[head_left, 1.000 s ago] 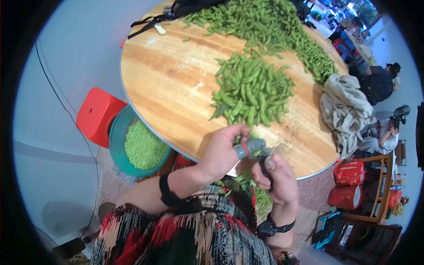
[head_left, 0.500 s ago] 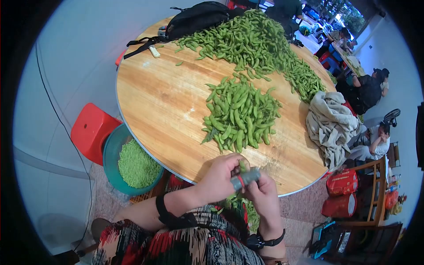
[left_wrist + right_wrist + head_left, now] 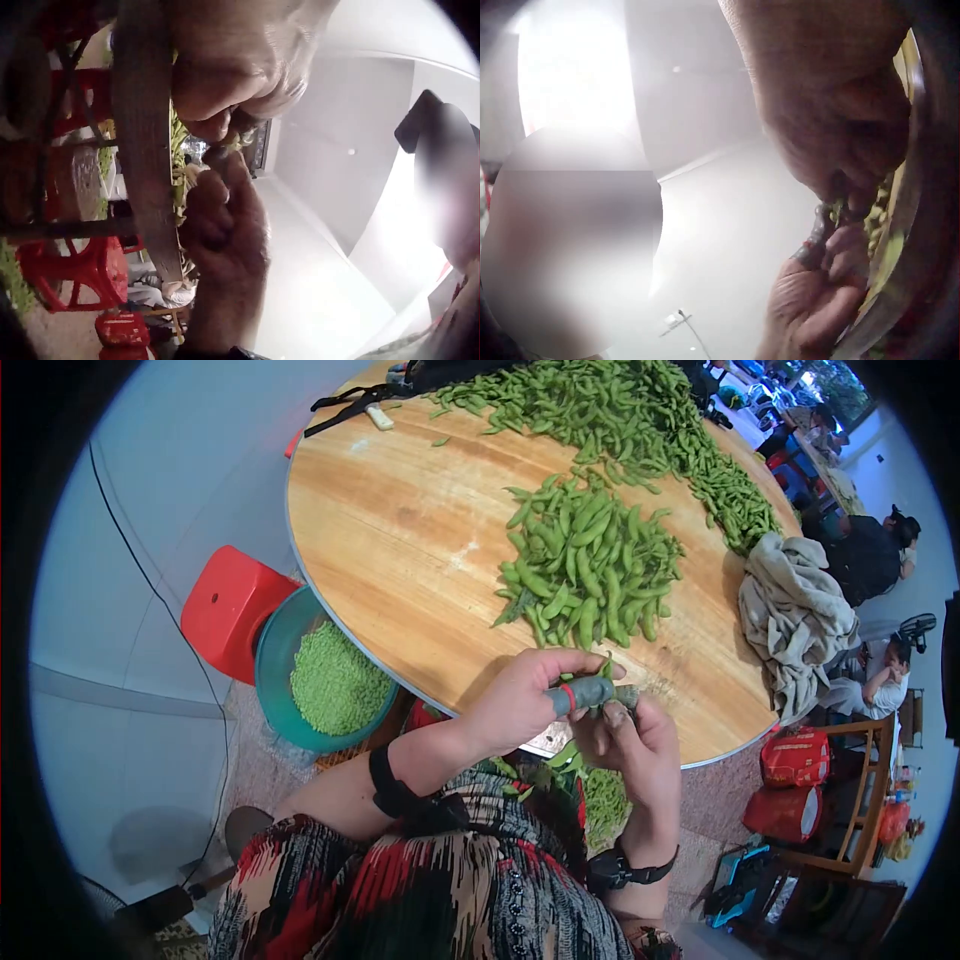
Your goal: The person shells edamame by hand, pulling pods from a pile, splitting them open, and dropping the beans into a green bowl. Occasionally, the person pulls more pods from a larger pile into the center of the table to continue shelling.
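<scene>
My left hand [image 3: 515, 702] pinches a green soybean pod [image 3: 607, 667] over the near edge of the round wooden table. A grey finger cover [image 3: 585, 697] with a red band sits on one of its fingers. Close against it, the right hand [image 3: 640, 750] has its thumb and fingers curled at the same pod. Both hands meet around the pod [image 3: 838, 208] in the right wrist view; fingers hide much of it. Just beyond the hands lies a small heap of pods [image 3: 590, 565], some with leaves.
A larger pod pile [image 3: 620, 420] covers the table's [image 3: 390, 540] far side. A crumpled cloth [image 3: 795, 610] hangs over the right edge. Left of the table stand a teal basin [image 3: 270, 690] of shelled beans and a red stool [image 3: 230, 610]. People sit at the far right.
The right hand, slightly apart from the left one second ago, has closed in against the left hand's covered finger at the pod. The head view dipped and came back.
</scene>
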Demonstrator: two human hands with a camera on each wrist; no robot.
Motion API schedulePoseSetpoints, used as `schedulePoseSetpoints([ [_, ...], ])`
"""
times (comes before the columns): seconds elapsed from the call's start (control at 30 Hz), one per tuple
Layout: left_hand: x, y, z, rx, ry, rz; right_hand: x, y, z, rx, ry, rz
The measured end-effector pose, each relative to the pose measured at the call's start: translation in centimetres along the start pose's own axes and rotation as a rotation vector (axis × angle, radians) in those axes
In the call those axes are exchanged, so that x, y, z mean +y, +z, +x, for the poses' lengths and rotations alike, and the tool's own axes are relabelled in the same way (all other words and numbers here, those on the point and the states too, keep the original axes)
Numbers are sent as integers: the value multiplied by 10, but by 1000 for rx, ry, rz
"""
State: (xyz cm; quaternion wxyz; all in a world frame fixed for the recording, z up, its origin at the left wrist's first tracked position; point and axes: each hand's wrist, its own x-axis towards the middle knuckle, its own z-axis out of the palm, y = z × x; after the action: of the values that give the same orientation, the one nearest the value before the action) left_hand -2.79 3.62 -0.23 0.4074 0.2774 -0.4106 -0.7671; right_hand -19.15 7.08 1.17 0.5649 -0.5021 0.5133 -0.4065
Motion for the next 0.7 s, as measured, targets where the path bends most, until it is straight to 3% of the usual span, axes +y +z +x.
schedulePoseSetpoints([
  [0.03, -2, 1, 1, 55, 79, 142, 0, -1, 2, -4, 6, 3],
  [0.13, -1, 4, -3, 121, 206, 474, -7, -5, 10, 228, -171, -176],
  [0.2, 3, 6, -4, 138, 325, 862, -10, -4, 12, 194, -161, -125],
  [0.27, 1, 4, -1, 106, 341, 909, -7, -3, 16, 112, -175, -189],
  [0.37, 0, 1, 2, 11, 240, 670, -3, -8, 19, 55, -138, -81],
  [0.43, 0, 2, 4, -21, -70, -82, -3, -7, 20, 48, -144, -8],
  [0.5, 1, 1, 5, -9, -125, -148, -5, 0, 19, 209, -231, -105],
  [0.53, 1, 0, 5, 4, -181, -214, -6, 4, 20, 209, -230, -108],
  [0.6, 1, 5, 6, 20, -200, -296, -8, 11, 20, 362, -459, -338],
  [0.63, 1, 6, 7, 35, -217, -375, -3, 10, 23, 387, -575, -427],
  [0.7, -2, 0, 11, 58, -147, -381, -3, 10, 18, 348, -564, -580],
])
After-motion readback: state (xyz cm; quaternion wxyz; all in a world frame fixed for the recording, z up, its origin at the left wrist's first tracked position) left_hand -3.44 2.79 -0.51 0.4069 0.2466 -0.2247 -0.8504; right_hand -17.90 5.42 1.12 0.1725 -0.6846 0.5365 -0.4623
